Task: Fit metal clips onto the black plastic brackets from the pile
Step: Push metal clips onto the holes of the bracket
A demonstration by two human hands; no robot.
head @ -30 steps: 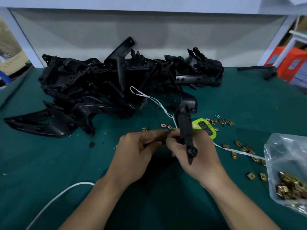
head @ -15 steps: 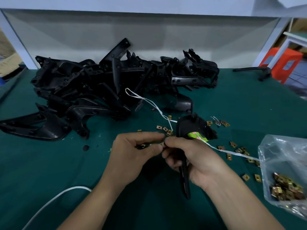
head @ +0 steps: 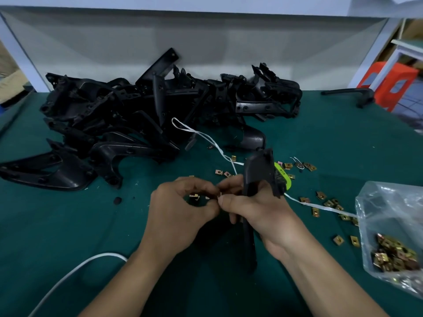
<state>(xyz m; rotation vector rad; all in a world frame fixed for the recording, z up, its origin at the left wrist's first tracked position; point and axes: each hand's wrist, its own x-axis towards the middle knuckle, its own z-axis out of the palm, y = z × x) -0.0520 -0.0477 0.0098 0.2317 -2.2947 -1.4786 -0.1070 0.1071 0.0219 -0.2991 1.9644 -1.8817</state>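
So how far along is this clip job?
Early. Done: maybe the lone bracket at the far right; its clips cannot be seen. In hand: the right hand grips one bracket while the left hand pinches a clip against it. Left: the big pile, with loose clips and a bag of clips waiting.

A single wide-angle view from the person's head looks forward and down, close above the left hand [head: 180, 209] and right hand [head: 256, 209] at centre, the green desk [head: 68, 225] stretching beyond them to a white back panel [head: 206, 42].
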